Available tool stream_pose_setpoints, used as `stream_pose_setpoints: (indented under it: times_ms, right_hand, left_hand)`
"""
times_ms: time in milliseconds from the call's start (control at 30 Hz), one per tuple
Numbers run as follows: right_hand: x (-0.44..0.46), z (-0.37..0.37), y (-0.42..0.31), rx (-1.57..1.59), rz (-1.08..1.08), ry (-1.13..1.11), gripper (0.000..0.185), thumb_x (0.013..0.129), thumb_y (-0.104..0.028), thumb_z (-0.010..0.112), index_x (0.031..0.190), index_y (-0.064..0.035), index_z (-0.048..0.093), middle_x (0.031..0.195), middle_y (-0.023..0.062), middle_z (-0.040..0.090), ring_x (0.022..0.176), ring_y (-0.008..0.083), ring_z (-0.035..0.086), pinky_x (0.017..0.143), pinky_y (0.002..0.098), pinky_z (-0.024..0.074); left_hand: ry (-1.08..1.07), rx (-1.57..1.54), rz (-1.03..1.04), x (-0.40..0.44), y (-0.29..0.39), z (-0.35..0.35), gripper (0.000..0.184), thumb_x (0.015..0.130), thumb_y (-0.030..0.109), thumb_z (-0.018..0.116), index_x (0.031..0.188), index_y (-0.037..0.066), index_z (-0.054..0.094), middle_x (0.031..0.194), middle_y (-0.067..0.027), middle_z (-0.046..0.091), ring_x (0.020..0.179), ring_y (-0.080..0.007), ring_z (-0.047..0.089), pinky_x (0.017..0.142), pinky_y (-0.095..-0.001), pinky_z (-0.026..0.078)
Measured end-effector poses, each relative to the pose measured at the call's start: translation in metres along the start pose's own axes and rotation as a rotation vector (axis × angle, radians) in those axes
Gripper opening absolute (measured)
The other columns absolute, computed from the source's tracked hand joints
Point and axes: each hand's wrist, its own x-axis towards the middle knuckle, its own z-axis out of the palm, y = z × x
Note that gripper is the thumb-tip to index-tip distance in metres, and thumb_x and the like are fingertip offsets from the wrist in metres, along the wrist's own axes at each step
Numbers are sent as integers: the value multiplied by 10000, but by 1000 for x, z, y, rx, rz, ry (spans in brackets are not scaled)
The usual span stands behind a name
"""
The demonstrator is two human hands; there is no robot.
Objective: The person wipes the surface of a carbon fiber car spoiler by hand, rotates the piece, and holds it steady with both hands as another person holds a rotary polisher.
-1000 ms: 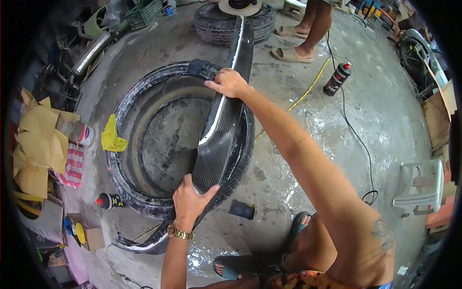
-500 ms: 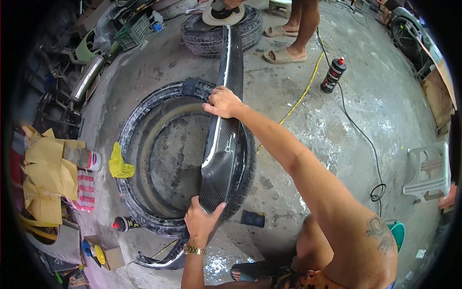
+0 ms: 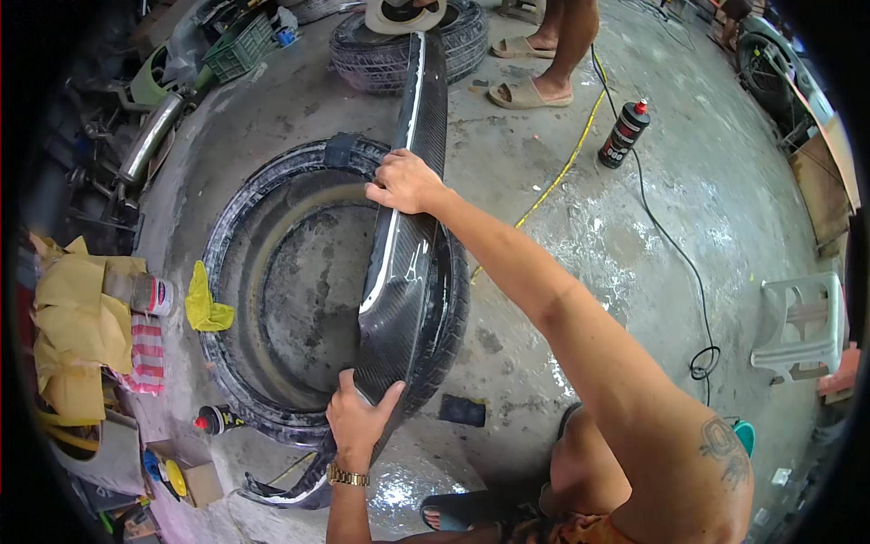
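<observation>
A long, glossy carbon-fibre car body panel [image 3: 399,272] with a white strip along its left edge lies across an upright-facing tire [image 3: 222,245] on the floor. My right hand [image 3: 406,184] is wrapped over the panel's middle, fingers curled round the white edge. Lower down, my left hand [image 3: 355,419], with a gold watch at the wrist, grips the panel's near section, thumb on one side and fingers on the other. Below that hand, a curved end [image 3: 290,494] of dark trim with a white edge shows near the floor; its link to the panel is partly hidden.
Another person's sandaled feet [image 3: 533,93] stand beyond, near a second tire [image 3: 362,68] and a round pad [image 3: 399,20]. A black bottle [image 3: 623,136], a cable [image 3: 675,236] and a stool [image 3: 802,322] are right. A yellow cloth [image 3: 207,304] hangs on the tire's left.
The whole scene has shifted slightly left and up in view. Both my hands keep their places on the panel.
</observation>
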Motion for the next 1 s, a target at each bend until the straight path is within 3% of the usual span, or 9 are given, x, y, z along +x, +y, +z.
stream_pose_setpoints:
  times_ms: [333, 400, 933, 1000]
  right_hand:
    - [1, -7, -3, -55, 19, -54, 548, 931, -446, 410, 829, -70, 795, 875, 149, 728, 990, 264, 648, 1040, 390, 406]
    - [1, -7, -4, -61, 23, -69, 549, 933, -447, 408, 833, -72, 796, 877, 145, 730, 996, 262, 648, 1040, 389, 406]
    - [-1, -7, -3, -52, 5, -66, 565, 950, -459, 401, 810, -75, 792, 864, 134, 728, 1008, 259, 645, 1032, 394, 406]
    - [-1, -7, -3, -49, 6, -60, 565, 950, -459, 401, 809, -74, 791, 865, 134, 728, 1011, 260, 645, 1031, 395, 406]
  left_hand:
    - [-17, 10, -38, -1, 3, -2, 781, 740, 527, 834, 1194, -53, 577, 961, -315, 689, 935, -488, 663, 822, -529, 518]
    - [30, 16, 33, -1, -2, 2, 784, 742, 553, 822, 1158, -58, 559, 896, -315, 682, 864, -495, 665, 764, -541, 524]
    - [32, 41, 41, -2, -2, 4, 798, 751, 567, 811, 1177, -57, 557, 911, -322, 681, 861, -498, 664, 761, -543, 526]
    - [52, 22, 32, -1, 0, 4, 719, 751, 501, 839, 1129, -57, 590, 902, -302, 694, 867, -487, 674, 765, -523, 523]
